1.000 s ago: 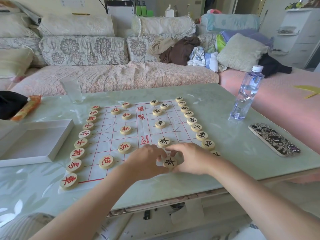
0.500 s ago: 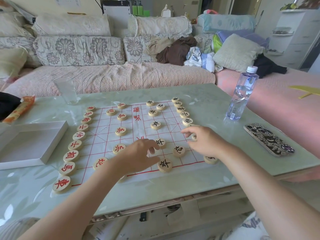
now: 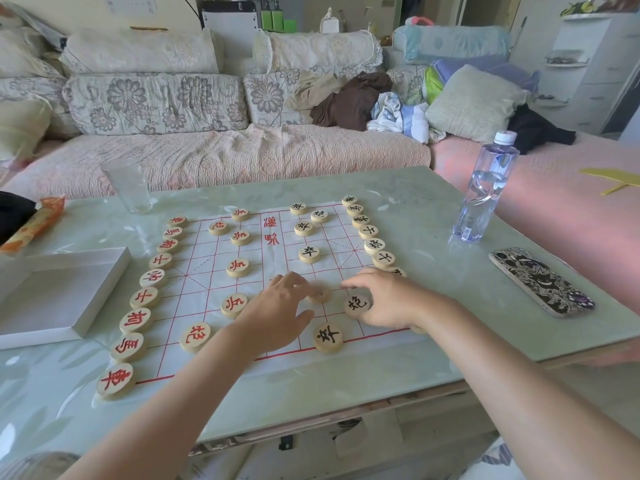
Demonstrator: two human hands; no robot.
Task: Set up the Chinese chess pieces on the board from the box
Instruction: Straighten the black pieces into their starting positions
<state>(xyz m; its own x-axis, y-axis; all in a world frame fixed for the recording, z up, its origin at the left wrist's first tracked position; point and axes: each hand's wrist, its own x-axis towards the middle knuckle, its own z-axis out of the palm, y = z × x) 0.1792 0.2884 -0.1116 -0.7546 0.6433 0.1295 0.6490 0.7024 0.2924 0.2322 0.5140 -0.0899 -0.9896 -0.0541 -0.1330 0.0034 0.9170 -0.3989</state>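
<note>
A white paper board (image 3: 204,271) with a red grid lies on the green table. Red pieces line its left edge, among them the red chariot piece (image 3: 115,380), and black pieces line its right edge (image 3: 374,245). Several pawns and cannons stand inside the grid. My left hand (image 3: 277,315) reaches over the board's near middle, its fingertips resting on a blurred black pawn piece (image 3: 319,294). My right hand (image 3: 386,299) hovers beside it, fingers loosely bent, the thumb side touching the black cannon piece (image 3: 357,304). Another black pawn (image 3: 328,337) sits free near the front line.
An empty white box (image 3: 65,292) lies left of the board. A water bottle (image 3: 486,188) and a phone (image 3: 542,282) are on the right. A clear glass (image 3: 128,187) stands at the back left and an orange snack packet (image 3: 33,225) at the far left. A sofa runs behind the table.
My right hand came back left from the black column to the cannon piece. My left hand's fingertips moved onto the black pawn, which now looks blurred.
</note>
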